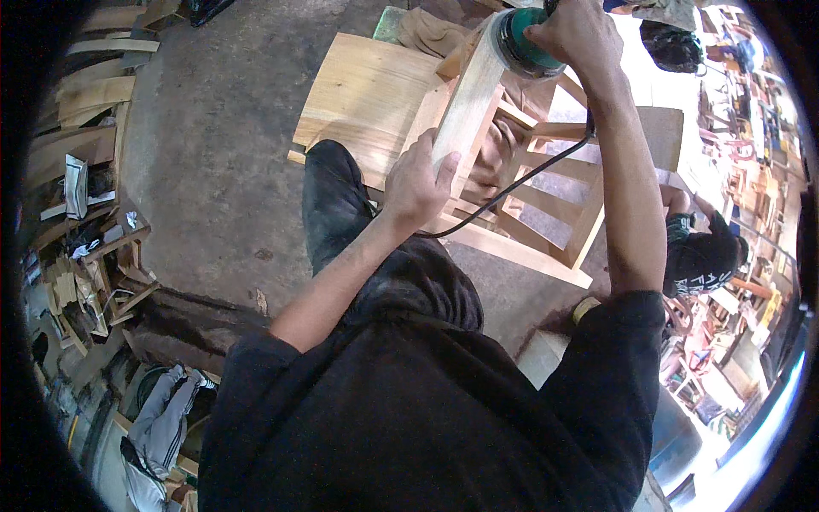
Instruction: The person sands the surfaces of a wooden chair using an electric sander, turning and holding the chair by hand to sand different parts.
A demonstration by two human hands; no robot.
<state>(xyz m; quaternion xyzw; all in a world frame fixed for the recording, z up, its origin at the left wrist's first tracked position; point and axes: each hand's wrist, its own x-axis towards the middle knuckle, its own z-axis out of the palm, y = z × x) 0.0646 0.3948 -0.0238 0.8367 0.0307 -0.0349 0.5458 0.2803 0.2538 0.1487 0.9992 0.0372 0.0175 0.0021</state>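
My right hand point(581, 40) grips a green power sander point(526, 46) at the top of the view. The sander's round base lies against the far end of a pale wooden piece point(469, 105). Nearer to me, my left hand point(417, 182) clasps that piece's near end, thumb on one side and fingers on the other. A black cord point(512, 188) hangs from the sander and loops back towards my lap. Under and beyond the piece are a broad wooden panel point(365, 89) and a slatted wooden frame point(521, 246). Brown cloth point(496, 157) shows between the wooden parts.
Wood offcuts point(77, 297) are heaped along the left. A person in a dark shirt point(700, 259) is low at the right, near more wooden parts. Grey trousers point(157, 422) hang or lie at lower left. My bent knee point(333, 185) is beside the panel.
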